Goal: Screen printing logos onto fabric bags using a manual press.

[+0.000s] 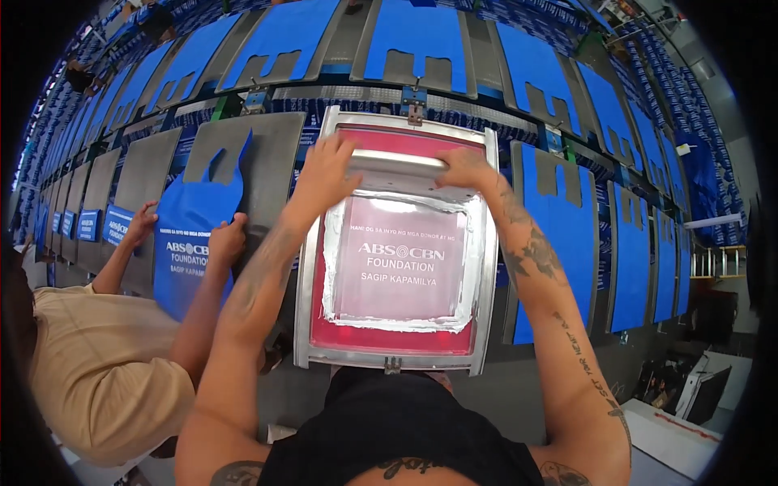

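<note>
A metal-edged screen-printing frame (309, 324) stands in front of me with a red and pale pink mesh (389, 300). White ink (466, 312) rings the printed-letter area in the middle of the mesh. Across the far part of the mesh lies a long squeegee (397, 162) with a pale metal handle. My left hand (326, 172) is closed around its left end, beside the frame's left rail. My right hand (468, 169) grips its right end, fingers wrapped over the handle. The squeegee's blade and whatever lies beneath the frame are hidden.
Blue bag blanks (559, 235) lie on grey boards (510, 308) in rows, right and far. At left, a co-worker in a tan shirt (113, 373) holds a printed blue bag (190, 215) over a grey board. A metal clamp (414, 105) sits at the frame's far edge.
</note>
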`<control>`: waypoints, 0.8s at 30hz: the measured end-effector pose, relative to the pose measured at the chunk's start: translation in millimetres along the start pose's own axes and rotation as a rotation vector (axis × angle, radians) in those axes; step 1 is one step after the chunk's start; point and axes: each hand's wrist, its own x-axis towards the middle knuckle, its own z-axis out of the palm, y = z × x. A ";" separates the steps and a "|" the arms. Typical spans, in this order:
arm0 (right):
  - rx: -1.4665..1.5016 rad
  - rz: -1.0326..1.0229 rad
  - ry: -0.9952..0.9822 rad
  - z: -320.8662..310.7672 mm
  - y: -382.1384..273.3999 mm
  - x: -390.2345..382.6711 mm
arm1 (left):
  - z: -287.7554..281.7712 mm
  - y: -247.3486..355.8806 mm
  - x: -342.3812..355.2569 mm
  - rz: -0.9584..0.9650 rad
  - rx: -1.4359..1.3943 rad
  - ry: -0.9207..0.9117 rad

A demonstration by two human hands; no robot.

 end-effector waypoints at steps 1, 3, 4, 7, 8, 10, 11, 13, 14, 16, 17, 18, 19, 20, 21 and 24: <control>0.024 0.079 0.111 11.8 -14.1 -12.8 | -11.6 14.5 -30.2 -0.033 -0.138 -0.114; 0.035 0.063 0.178 36.1 -33.5 -48.6 | -36.8 59.4 -112.4 -0.484 -0.704 -0.886; 0.018 0.070 0.215 42.8 -36.1 -57.8 | -39.2 86.2 -152.5 -0.545 -0.928 -1.123; -0.037 -0.118 0.240 50.1 -30.3 -57.7 | -15.0 174.5 -259.4 -1.048 -1.124 -1.421; -0.089 -0.093 0.194 46.1 -24.1 -46.9 | -0.2 202.7 -285.1 -1.248 -1.123 -1.333; -0.095 -0.114 0.104 27.9 -6.2 -15.2 | 28.0 243.0 -320.1 -1.253 -1.310 -0.905; -0.074 -0.084 -0.004 18.8 -1.0 -0.7 | 40.8 260.6 -330.8 -1.325 -1.404 -0.668; -0.065 -0.070 -0.082 8.3 2.3 18.7 | 54.8 279.0 -342.0 -1.389 -1.241 -0.506; -0.098 -0.100 -0.110 4.1 2.2 25.3 | 61.0 286.5 -343.5 -1.430 -1.106 -0.368; -0.147 -0.158 -0.123 -0.1 -1.2 28.9 | 66.3 296.9 -342.3 -1.462 -1.071 -0.196; -0.078 -0.151 -0.127 -0.4 -1.9 27.9 | 67.8 300.8 -340.5 -1.482 -1.079 -0.124; -0.037 -0.099 -0.115 1.5 -3.5 25.6 | 67.3 303.8 -338.5 -1.504 -1.127 -0.103; -0.006 -0.089 -0.112 2.1 -2.7 24.4 | 66.7 306.6 -336.2 -1.496 -1.095 -0.047; 0.016 -0.134 -0.144 4.1 -2.2 23.2 | 64.8 308.6 -334.6 -1.477 -1.063 -0.015; 0.017 -0.148 -0.112 4.9 -0.4 23.1 | 61.2 311.3 -332.3 -1.492 -1.023 -0.008; 0.019 -0.152 -0.073 6.8 1.8 26.0 | 50.5 317.5 -328.4 -1.367 -1.051 0.070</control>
